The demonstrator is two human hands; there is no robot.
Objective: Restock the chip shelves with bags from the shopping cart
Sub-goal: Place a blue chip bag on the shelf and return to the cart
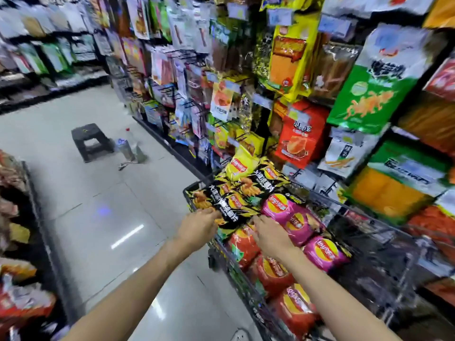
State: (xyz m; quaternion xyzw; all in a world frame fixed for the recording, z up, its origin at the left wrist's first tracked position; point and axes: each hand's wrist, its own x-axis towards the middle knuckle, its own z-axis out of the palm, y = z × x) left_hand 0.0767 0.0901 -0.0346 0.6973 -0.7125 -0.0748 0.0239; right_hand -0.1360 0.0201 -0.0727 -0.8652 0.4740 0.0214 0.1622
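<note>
The shopping cart (246, 279) stands at the lower right, heaped with chip bags: black ones (234, 193), a yellow one (240, 166), pink ones (295, 217) and red ones (270, 271). My left hand (199, 223) pinches the near edge of a black bag on top of the heap. My right hand (267, 233) lies on the bags between the black and pink ones, fingers curled onto a bag edge; which bag it grips is unclear. The shelves (369, 107) on the right hang full of snack packs.
A black plastic stool (89, 141) stands in the aisle ahead, with a bottle (125, 148) and small items on the floor beside it. A second rack of snacks (17, 242) lines the left edge. Pale tiled floor (110, 217) runs between the two.
</note>
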